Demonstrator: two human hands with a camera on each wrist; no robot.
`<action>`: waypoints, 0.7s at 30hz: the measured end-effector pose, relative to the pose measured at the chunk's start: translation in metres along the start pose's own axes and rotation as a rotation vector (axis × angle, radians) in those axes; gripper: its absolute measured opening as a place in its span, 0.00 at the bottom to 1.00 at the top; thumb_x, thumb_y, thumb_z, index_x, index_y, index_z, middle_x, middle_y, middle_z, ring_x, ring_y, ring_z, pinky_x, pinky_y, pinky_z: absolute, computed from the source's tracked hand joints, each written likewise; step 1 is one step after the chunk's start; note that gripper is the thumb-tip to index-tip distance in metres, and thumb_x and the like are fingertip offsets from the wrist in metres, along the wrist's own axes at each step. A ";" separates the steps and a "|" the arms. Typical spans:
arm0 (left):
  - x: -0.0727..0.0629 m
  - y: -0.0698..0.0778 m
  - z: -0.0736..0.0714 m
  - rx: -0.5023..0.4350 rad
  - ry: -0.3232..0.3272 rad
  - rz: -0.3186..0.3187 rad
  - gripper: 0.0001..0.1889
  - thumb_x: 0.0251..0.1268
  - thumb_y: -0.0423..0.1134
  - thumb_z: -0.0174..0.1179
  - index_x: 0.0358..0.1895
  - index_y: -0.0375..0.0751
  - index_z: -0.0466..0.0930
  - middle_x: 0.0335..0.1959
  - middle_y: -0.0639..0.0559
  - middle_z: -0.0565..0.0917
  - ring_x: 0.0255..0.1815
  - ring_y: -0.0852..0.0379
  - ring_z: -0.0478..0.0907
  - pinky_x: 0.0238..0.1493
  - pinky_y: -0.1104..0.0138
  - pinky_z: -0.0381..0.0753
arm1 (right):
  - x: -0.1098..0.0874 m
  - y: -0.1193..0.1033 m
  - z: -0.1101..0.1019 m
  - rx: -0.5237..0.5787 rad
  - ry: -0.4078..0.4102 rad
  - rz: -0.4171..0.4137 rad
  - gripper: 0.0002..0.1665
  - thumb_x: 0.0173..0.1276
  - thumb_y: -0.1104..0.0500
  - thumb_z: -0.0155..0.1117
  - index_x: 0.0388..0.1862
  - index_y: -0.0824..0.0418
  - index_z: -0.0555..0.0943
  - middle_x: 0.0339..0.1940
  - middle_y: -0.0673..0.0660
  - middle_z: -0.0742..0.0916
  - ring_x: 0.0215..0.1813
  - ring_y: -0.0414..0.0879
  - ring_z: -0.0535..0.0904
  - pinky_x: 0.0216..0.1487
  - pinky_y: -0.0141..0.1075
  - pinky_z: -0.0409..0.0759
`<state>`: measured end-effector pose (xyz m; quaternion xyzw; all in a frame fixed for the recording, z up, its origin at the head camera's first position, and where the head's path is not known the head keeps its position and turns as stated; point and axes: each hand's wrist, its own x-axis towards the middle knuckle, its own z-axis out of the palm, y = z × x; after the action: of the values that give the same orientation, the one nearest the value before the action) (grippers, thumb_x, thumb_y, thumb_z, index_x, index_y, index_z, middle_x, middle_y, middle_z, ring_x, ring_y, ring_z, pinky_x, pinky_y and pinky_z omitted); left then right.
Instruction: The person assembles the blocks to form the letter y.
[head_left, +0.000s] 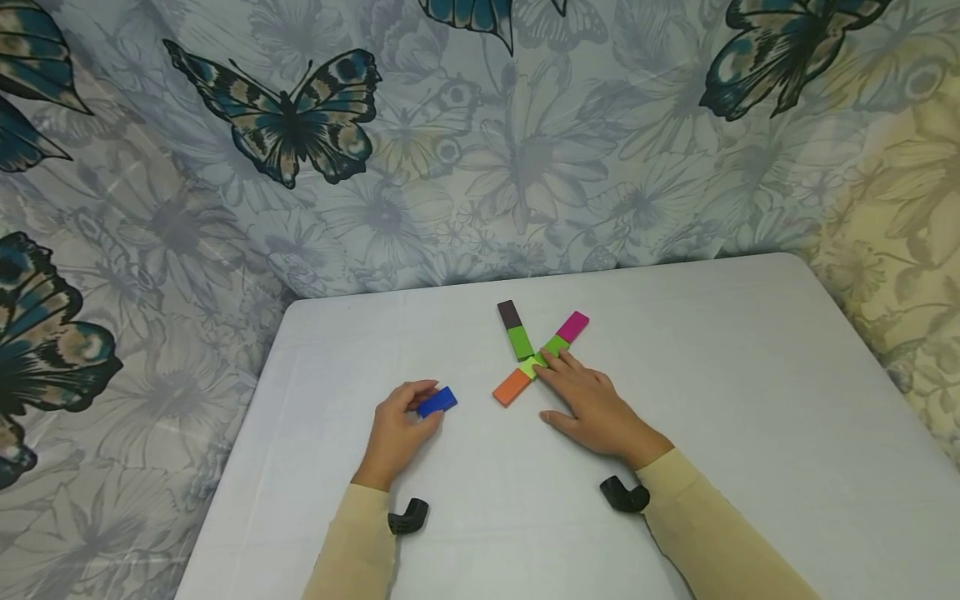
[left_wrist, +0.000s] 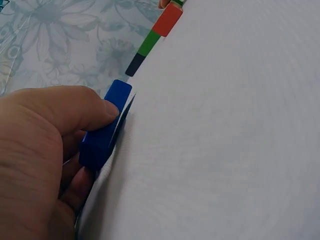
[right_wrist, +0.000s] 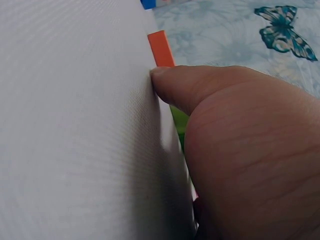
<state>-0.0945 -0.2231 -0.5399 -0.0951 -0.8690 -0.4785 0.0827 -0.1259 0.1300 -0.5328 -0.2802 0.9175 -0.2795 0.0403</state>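
Note:
My left hand (head_left: 397, 427) pinches a blue rectangular block (head_left: 437, 402) between thumb and fingers. In the left wrist view the blue block (left_wrist: 106, 127) is held just at the white surface; I cannot tell whether it touches. My right hand (head_left: 600, 408) lies over the middle of a block arrangement, fingertips touching the green pieces, thumb apart on the table. Around it are an orange block (head_left: 512, 388) with a light green piece (head_left: 529, 367), a magenta block (head_left: 573, 326) beside a green one (head_left: 556, 343), and a dark block (head_left: 509, 313) end to end with a green one (head_left: 520, 342). The fingers hide part of the centre.
The blocks lie on a white-covered table (head_left: 712, 350) with rounded far corners. Behind and at the left hangs butterfly-and-flower patterned cloth (head_left: 525, 167). A black wrist mount (head_left: 408, 517) sits at the left sleeve, another black mount (head_left: 625, 495) at the right.

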 end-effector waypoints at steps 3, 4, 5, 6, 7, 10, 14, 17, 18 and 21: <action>0.000 0.000 -0.001 0.013 0.051 0.020 0.22 0.63 0.25 0.77 0.60 0.38 0.88 0.55 0.51 0.89 0.53 0.52 0.86 0.54 0.61 0.85 | 0.000 0.000 0.000 0.000 -0.001 0.000 0.45 0.78 0.48 0.72 0.88 0.57 0.67 0.90 0.57 0.61 0.89 0.59 0.47 0.76 0.64 0.58; 0.000 0.000 -0.001 0.013 0.067 0.026 0.21 0.63 0.25 0.77 0.59 0.38 0.89 0.55 0.51 0.90 0.52 0.52 0.86 0.53 0.61 0.85 | 0.000 0.000 0.000 -0.001 -0.001 0.000 0.45 0.78 0.48 0.72 0.88 0.57 0.66 0.90 0.57 0.61 0.89 0.59 0.47 0.76 0.64 0.58; 0.000 0.000 -0.001 0.011 0.080 0.030 0.21 0.63 0.25 0.77 0.59 0.37 0.89 0.55 0.51 0.90 0.51 0.52 0.86 0.52 0.62 0.85 | 0.000 0.001 0.000 -0.001 -0.001 -0.001 0.45 0.78 0.48 0.71 0.88 0.57 0.66 0.90 0.57 0.61 0.89 0.59 0.47 0.76 0.64 0.58; 0.000 0.001 -0.001 0.005 0.089 0.031 0.21 0.63 0.25 0.78 0.59 0.36 0.89 0.54 0.50 0.89 0.50 0.52 0.86 0.51 0.63 0.85 | 0.000 0.001 0.000 -0.001 -0.001 -0.001 0.45 0.78 0.48 0.71 0.88 0.57 0.66 0.90 0.57 0.61 0.89 0.59 0.47 0.76 0.64 0.58; 0.000 0.001 -0.001 0.002 0.096 0.033 0.20 0.63 0.24 0.78 0.58 0.36 0.89 0.54 0.50 0.89 0.49 0.52 0.87 0.51 0.63 0.86 | 0.000 0.001 0.000 -0.001 -0.001 -0.001 0.45 0.78 0.48 0.71 0.88 0.57 0.66 0.90 0.57 0.61 0.89 0.59 0.47 0.76 0.64 0.58; 0.001 0.002 -0.002 -0.017 0.116 0.035 0.19 0.64 0.24 0.77 0.58 0.34 0.89 0.54 0.49 0.89 0.49 0.52 0.87 0.50 0.65 0.86 | 0.000 0.001 0.000 0.000 0.000 -0.002 0.45 0.78 0.48 0.71 0.87 0.57 0.67 0.90 0.57 0.61 0.89 0.59 0.47 0.76 0.64 0.58; 0.000 0.004 -0.001 -0.039 0.143 0.030 0.17 0.65 0.25 0.77 0.56 0.36 0.91 0.53 0.50 0.88 0.49 0.52 0.86 0.50 0.67 0.85 | 0.000 0.001 0.000 -0.004 0.001 -0.002 0.45 0.78 0.48 0.71 0.87 0.57 0.67 0.90 0.57 0.61 0.89 0.59 0.47 0.76 0.64 0.58; 0.000 0.005 -0.001 -0.053 0.153 0.029 0.16 0.65 0.25 0.77 0.54 0.37 0.92 0.53 0.51 0.88 0.50 0.52 0.86 0.50 0.69 0.84 | 0.000 0.001 0.000 -0.005 0.001 -0.002 0.45 0.78 0.48 0.71 0.87 0.57 0.67 0.90 0.57 0.61 0.89 0.59 0.47 0.76 0.64 0.58; 0.000 0.005 -0.001 -0.054 0.155 0.032 0.16 0.65 0.25 0.77 0.54 0.37 0.92 0.53 0.51 0.88 0.50 0.51 0.86 0.50 0.69 0.84 | 0.000 0.000 0.000 -0.003 0.001 -0.001 0.45 0.78 0.48 0.71 0.87 0.57 0.67 0.90 0.57 0.61 0.89 0.59 0.47 0.76 0.64 0.58; 0.000 0.004 0.000 -0.072 0.166 0.037 0.16 0.64 0.25 0.78 0.54 0.38 0.92 0.52 0.50 0.88 0.51 0.50 0.86 0.50 0.68 0.84 | 0.000 0.000 0.000 -0.003 0.001 0.000 0.45 0.78 0.48 0.71 0.87 0.57 0.67 0.90 0.57 0.61 0.89 0.59 0.47 0.76 0.64 0.58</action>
<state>-0.0937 -0.2209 -0.5363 -0.0741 -0.8395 -0.5139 0.1599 -0.1260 0.1300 -0.5326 -0.2802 0.9179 -0.2782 0.0391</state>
